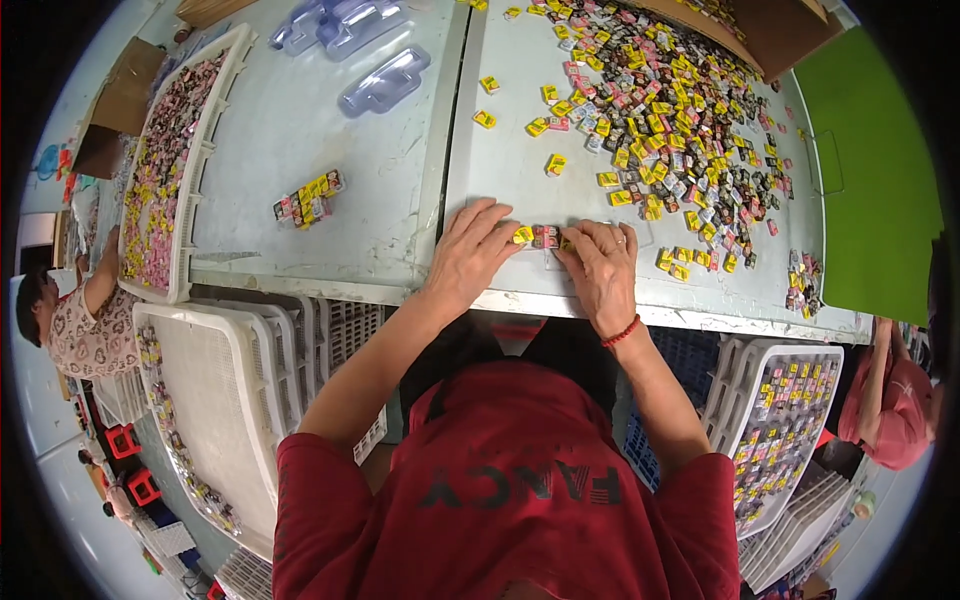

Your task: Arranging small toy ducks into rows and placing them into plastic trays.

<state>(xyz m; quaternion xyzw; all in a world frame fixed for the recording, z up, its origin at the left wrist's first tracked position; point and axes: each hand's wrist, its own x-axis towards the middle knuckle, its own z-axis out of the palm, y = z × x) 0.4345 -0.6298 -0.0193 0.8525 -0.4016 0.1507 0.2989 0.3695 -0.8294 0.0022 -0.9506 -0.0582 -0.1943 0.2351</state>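
At the near edge of the bench (pixel 370 240), the left hand (pixel 468 248) lies half open, its fingertips against the left end of a short row of small blocks (pixel 545 237). The right hand (pixel 602 262) is bent into a pinch at the row's right end; its fingers partly cover that end, so I cannot tell how firmly it grips. The row lies flat between the two hands, yellow at the left and pink and dark beside it. The blocks look light, stiff and smooth-faced, likely to slide easily and to buckle out of line under an uneven squeeze. The outer ends seem the best hold, pressed gently inward with thumb and finger.

The bench is pale and scuffed, with a dark seam (pixel 446 130) running from near to far. A bundle of blocks (pixel 310 200) sits farther out to the left, and a white tray (pixel 185 240) of loose blocks stands at the far left. To the right spreads a loose pile (pixel 665 125), with a green panel (pixel 870 180) beyond it. Farthest are clear bluish plastic trays (pixel 385 82) on the left and a cardboard box (pixel 790 38) on the right.
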